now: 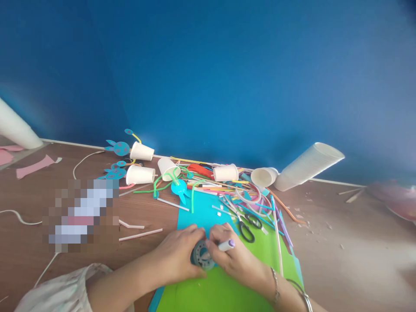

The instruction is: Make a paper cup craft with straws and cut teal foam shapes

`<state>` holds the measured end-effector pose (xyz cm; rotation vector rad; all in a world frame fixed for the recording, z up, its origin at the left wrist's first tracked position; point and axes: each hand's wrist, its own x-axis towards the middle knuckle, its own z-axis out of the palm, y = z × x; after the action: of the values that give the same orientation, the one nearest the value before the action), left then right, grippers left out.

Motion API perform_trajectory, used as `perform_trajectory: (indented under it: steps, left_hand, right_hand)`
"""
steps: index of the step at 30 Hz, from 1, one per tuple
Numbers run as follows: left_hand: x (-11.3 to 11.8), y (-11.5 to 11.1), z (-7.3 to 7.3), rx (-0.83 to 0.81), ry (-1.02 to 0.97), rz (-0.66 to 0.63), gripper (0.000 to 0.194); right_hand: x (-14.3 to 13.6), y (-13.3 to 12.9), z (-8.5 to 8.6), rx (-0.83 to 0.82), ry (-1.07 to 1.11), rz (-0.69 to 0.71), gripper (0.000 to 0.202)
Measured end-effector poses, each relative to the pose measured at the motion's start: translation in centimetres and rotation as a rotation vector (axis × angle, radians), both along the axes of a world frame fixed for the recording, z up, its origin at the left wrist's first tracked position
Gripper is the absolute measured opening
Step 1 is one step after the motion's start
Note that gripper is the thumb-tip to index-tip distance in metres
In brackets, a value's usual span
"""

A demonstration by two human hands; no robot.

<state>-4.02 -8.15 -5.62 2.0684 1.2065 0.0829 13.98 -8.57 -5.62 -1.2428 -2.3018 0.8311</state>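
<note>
My left hand curls its thumb and fingers around a roll of tape, a round ring with dark marks, pressed flat on blue paper. In my right hand is a white marker with a purple end. It slants down toward the middle of the ring, where its tip is hard to make out. Green paper lies under both forearms and the blue sheet. Just beyond my right hand, scissors with black handles rest on the paper.
Paper cups lie along the blue wall among straws, pens and pipe cleaners. A blue paper rabbit head is attached to one cup. A tall cup stack leans to the right. Pink paper and a cable are on the left.
</note>
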Motion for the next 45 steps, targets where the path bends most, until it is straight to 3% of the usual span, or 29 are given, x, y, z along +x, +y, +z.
perform_trajectory:
  steps: [6, 13, 16, 20, 22, 26, 31, 37, 45]
  left_hand:
    - [-0.1, -0.1, 0.2, -0.017, -0.033, 0.055, 0.059]
    - [-0.2, 0.0, 0.6, -0.008, -0.006, 0.081, 0.051]
    - [-0.1, 0.0, 0.6, -0.002, 0.001, 0.072, 0.048]
    - [0.0, -0.1, 0.4, 0.017, 0.006, 0.069, 0.060]
    - [-0.1, -0.1, 0.4, 0.021, 0.013, 0.065, 0.060]
    - [-0.2, 0.0, 0.4, 0.023, -0.015, 0.031, 0.047]
    - [-0.3, 0.1, 0.2, 0.050, -0.063, 0.007, 0.042]
    - [-0.2, 0.0, 0.0, 0.055, -0.065, 0.010, 0.035]
    - [-0.2, -0.1, 0.0, 0.087, -0.036, 0.012, 0.036]
  right_hand:
    - [-1.2, 1.8, 1.9, -0.075, -0.190, 0.110, 0.026]
    - [-2.2, 1.7, 3.1, 0.076, -0.476, 0.182, 0.014]
    - [-2.3, 1.8, 3.4, 0.115, -0.476, 0.186, 0.014]
    - [-1.2, 1.7, 3.9, 0.123, -0.282, 0.062, 0.025]
    - [-0.4, 1.2, 3.7, 0.187, -0.170, 0.060, 0.025]
    - [0.7, -0.4, 1.9, 0.462, -0.033, 0.184, 0.014]
    - [0.4, -1.2, -0.2, 0.659, -0.018, 0.213, 0.012]
    - [0.2, -1.2, -0.8, 0.726, -0.096, 0.261, 0.017]
    - [-0.9, -1.6, 0.3, 0.595, -0.335, 0.240, 0.013]
